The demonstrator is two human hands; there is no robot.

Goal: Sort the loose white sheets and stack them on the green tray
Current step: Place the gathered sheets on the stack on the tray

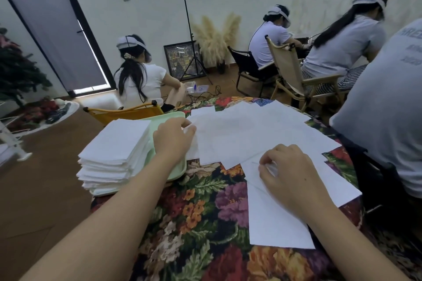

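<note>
A thick stack of white sheets (116, 143) sits on the green tray (177, 170) at the table's left edge. Loose white sheets (251, 134) lie fanned across the floral tablecloth (205, 207). My left hand (173, 138) reaches over the tray's right rim and pinches the left edge of one loose sheet. My right hand (290, 172) rests on a nearer white sheet (274, 219), its fingers curled and pinching the paper at the sheet's upper left part.
A person in a grey shirt (386, 107) sits close at the table's right side. A yellow chair back (124, 113) stands just behind the tray. Other seated people, folding chairs and a tripod (190, 36) are farther back.
</note>
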